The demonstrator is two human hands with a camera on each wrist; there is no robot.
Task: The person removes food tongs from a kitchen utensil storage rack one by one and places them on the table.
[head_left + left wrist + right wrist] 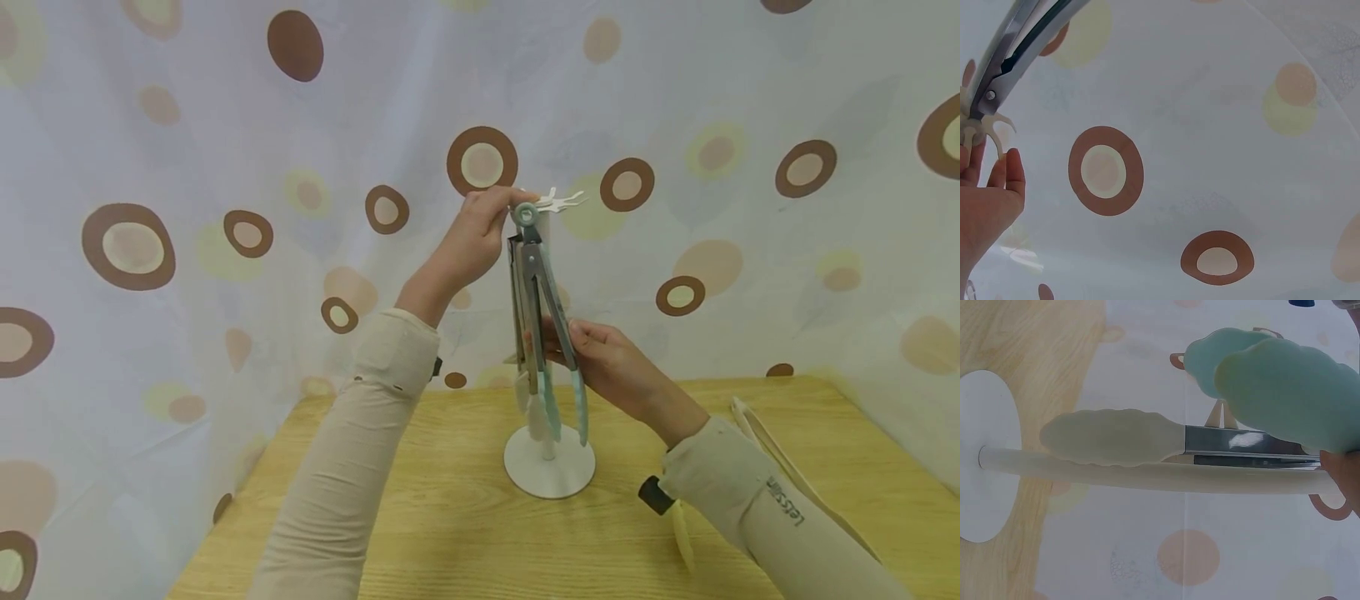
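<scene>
A white utensil stand [522, 471] with a round base and branching hooks [562, 202] stands on the table. Teal-tipped metal tongs [580, 408] hang down along its front, their ring [527, 214] up at the hooks. My left hand [476, 229] grips the stand's top, fingertips at the hooks and right beside the ring. Lower down, my right hand [615, 362] holds an arm of these tongs, thumb on the near side and fingers behind. Other tongs with pale, scalloped tips [1113, 437] hang alongside the post [1147, 479], partly hidden behind the teal-tipped ones in the head view.
On the right of the wooden table [442, 517] lie long, pale tongs [787, 462], partly covered by my right sleeve. A yellow curved object [682, 537] shows beside that sleeve. A spotted curtain [225, 100] hangs behind and around the table.
</scene>
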